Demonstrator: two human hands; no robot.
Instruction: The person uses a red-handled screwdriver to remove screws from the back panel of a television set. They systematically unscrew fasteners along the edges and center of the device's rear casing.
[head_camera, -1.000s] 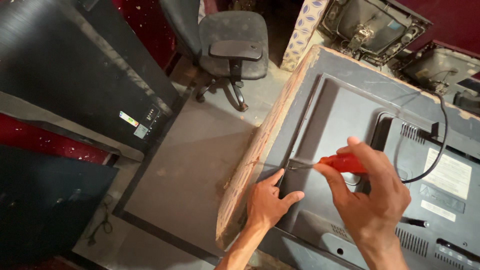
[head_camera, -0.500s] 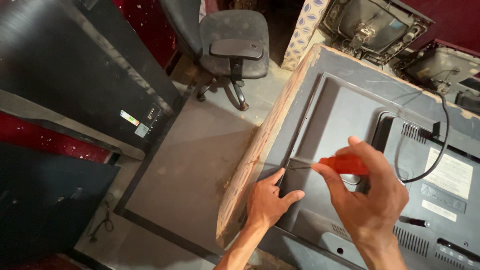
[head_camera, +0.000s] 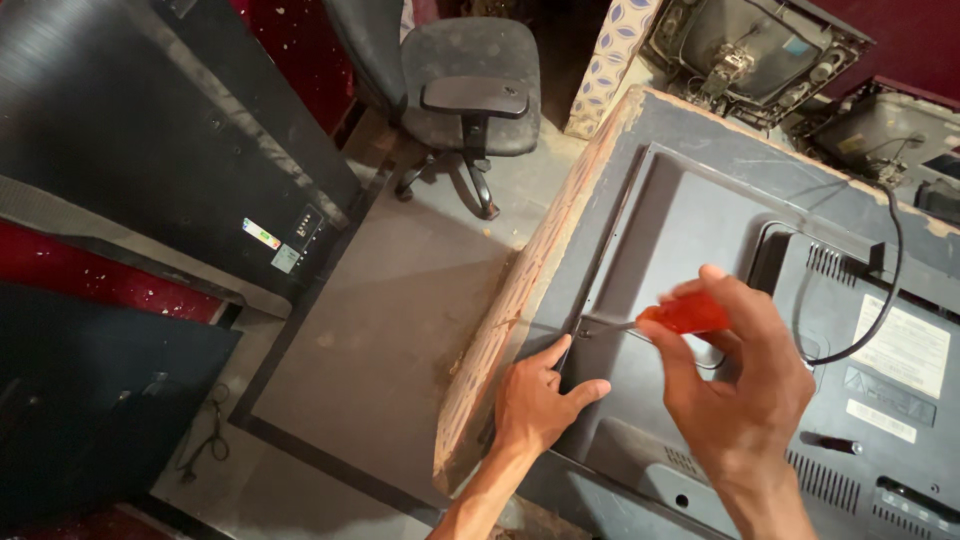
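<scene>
Right hand (head_camera: 745, 385), lower right of frame, is clamped on a red-handled screwdriver (head_camera: 685, 315), tip seated at a screw (head_camera: 583, 330) in the television back panel (head_camera: 700, 220). Left hand (head_camera: 535, 400) lies flat, fingers apart, bracing the panel. Panel remains attached; removal not yet evident.

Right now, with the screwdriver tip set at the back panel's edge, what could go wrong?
1. The left hand rests flat on the television back panel right beside the tip of the red-handled screwdriver; a slip could jab its fingers.
2. The right hand holds the tool at a shallow angle, so the tip may skid and gouge the panel.
3. The black cable loops close to the right hand and could snag.
</scene>
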